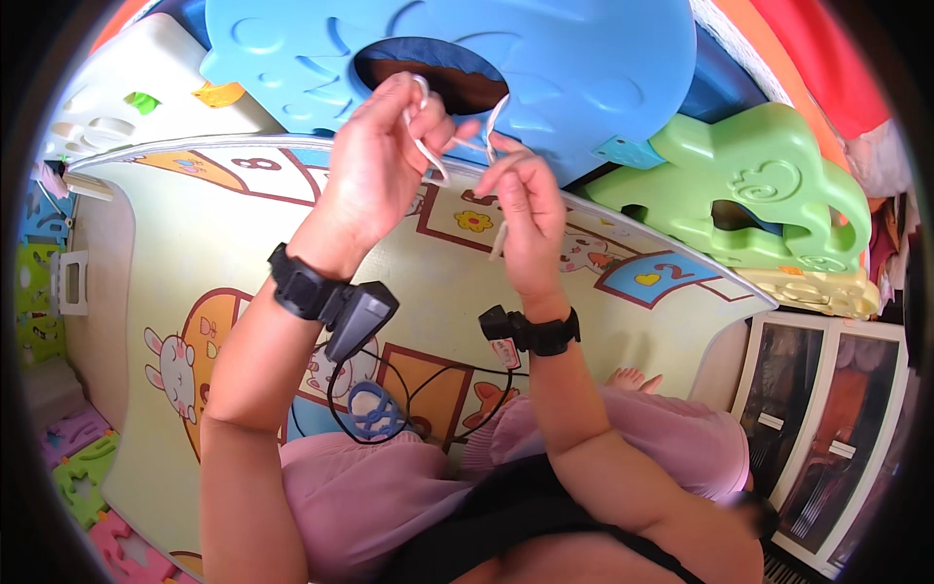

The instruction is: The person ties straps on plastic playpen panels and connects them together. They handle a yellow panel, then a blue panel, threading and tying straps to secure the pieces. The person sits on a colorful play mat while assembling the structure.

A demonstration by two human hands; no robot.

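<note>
A thin white cord (428, 156) is strung between my two raised hands. It loops over the fingers of my left hand (389, 146), which are curled and closed on it. My right hand (528, 190) pinches the cord to the right, fingers bent. One strand rises above the right fingertips, and a pale end hangs below that hand. Right behind the hands stands a blue plastic panel (584, 78) with an oval hole (477, 88); my left fingers overlap the hole's lower edge.
A printed play mat (263, 224) lies beneath me. Green (720, 185) and white (165, 88) plastic panels flank the blue one. A glass-fronted cabinet (827, 419) is at right. Black cables (336, 399) hang from my wristbands near a blue-and-white item (375, 409).
</note>
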